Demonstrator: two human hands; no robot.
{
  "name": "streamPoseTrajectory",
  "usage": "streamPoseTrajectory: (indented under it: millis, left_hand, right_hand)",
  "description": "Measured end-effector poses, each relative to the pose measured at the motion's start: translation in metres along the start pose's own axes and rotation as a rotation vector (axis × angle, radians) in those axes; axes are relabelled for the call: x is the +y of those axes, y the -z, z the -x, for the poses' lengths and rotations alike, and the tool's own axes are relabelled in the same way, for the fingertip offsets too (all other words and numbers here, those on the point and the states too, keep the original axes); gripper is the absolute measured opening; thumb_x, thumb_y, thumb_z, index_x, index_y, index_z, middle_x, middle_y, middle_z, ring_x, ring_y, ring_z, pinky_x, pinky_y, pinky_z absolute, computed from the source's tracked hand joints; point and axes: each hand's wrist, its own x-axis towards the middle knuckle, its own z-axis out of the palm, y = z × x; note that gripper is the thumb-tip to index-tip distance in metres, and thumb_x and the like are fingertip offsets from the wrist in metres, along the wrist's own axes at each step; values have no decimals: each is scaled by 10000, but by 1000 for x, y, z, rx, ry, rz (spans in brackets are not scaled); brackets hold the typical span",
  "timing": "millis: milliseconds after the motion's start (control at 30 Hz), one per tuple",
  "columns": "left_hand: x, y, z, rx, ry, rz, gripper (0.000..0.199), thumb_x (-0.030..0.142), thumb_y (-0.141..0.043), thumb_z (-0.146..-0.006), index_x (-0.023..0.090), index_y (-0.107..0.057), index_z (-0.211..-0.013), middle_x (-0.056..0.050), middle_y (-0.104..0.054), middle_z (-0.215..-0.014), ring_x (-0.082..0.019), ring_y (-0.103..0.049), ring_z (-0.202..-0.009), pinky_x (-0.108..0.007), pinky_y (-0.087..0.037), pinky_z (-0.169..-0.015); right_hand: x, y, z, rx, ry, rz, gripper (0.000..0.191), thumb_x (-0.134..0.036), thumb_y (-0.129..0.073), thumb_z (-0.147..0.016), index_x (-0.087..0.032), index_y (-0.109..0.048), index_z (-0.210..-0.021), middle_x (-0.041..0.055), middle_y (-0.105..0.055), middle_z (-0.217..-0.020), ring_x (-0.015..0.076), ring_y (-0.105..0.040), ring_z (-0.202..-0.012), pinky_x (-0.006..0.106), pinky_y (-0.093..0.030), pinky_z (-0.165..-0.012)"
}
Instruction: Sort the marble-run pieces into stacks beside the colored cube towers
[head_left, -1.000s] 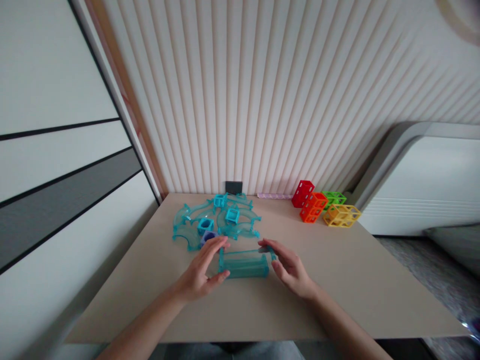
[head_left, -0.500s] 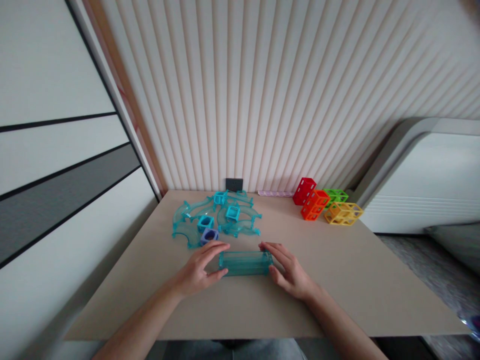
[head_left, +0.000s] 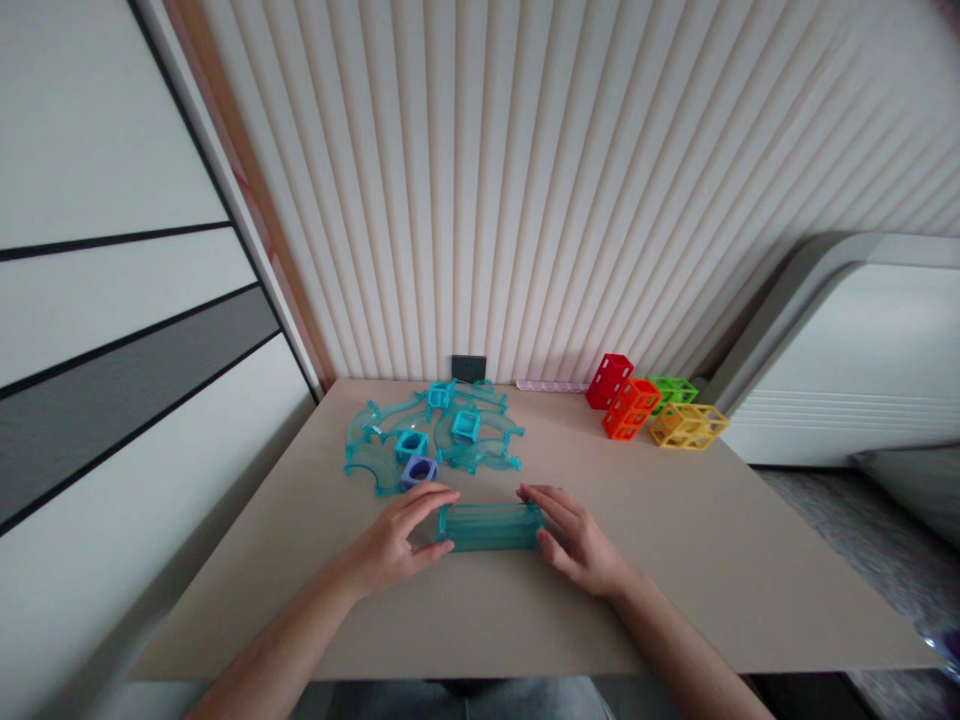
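A stack of clear teal straight track pieces [head_left: 491, 528] lies crosswise on the table before me. My left hand [head_left: 401, 535] grips its left end, thumb at the near edge and fingers at the far edge. Around the right end curl the fingers and thumb of my right hand [head_left: 574, 540]. Just beyond my left fingers sits a purple cube with a round hole [head_left: 418, 472]. Behind it spreads a group of clear teal curved track pieces [head_left: 375, 465], with a teal cube [head_left: 411, 446] and another teal cube [head_left: 466, 426] among them.
At the back right stand a red block frame [head_left: 608, 382], an orange one [head_left: 631, 410], a green one [head_left: 675, 390] and a yellow one [head_left: 688, 427]. A pale pink strip [head_left: 551, 386] lies along the ribbed wall [head_left: 495, 200], near a black socket plate [head_left: 469, 369].
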Motion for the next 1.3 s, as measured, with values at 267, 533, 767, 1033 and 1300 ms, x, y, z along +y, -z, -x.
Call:
streamPoseTrajectory:
  millis: [267, 533, 767, 1033, 1300]
  left_hand:
    - [0, 3, 1, -54, 19, 2, 472, 301, -652, -899, 269, -513, -1348, -79, -597, -1295, -206, -579, -1207, -348, -483, -1048]
    - [-1, 5, 2, -109, 30, 9, 481, 309, -653, -893, 266, -515, -1351, -81, -589, -1304, -211, -573, -1210, -351, -473, -1056]
    - [1, 6, 2, -105, 47, -2, 475, 290, -647, -890, 277, -522, -1348, -76, -588, -1311, -211, -573, -1215, -360, -471, -1062]
    - [-4, 4, 5, -101, 89, -14, 599, 336, -703, -838, 284, -480, -1391, -84, -559, -1373, -239, -546, -1268, -376, -455, -1085]
    - [-6, 2, 4, -132, 173, 1, 687, 382, -740, -816, 286, -424, -1418, -70, -630, -1301, -231, -603, -1197, -374, -482, -1047]
  right_hand:
    - [-1, 1, 1, -21, -1, 9, 465, -306, -444, -978, -186, -449, -1427, 170, -592, -1288, 272, -590, -1168, 425, -512, -988]
    - [-1, 1, 1, -44, -27, -2, 463, -288, -455, -964, -174, -463, -1413, 175, -582, -1299, 277, -583, -1178, 430, -508, -997]
    - [-5, 4, -1, -64, -51, -40, 462, -290, -449, -970, -186, -443, -1420, 170, -570, -1312, 268, -571, -1199, 418, -492, -1008]
    - [-2, 4, 2, -77, -119, -57, 610, -424, -603, -917, -215, -382, -1445, 163, -564, -1340, 281, -542, -1250, 443, -436, -1071]
    - [2, 1, 3, -99, -180, -75, 615, -422, -616, -923, -245, -374, -1460, 140, -617, -1274, 255, -603, -1153, 431, -479, -1017]
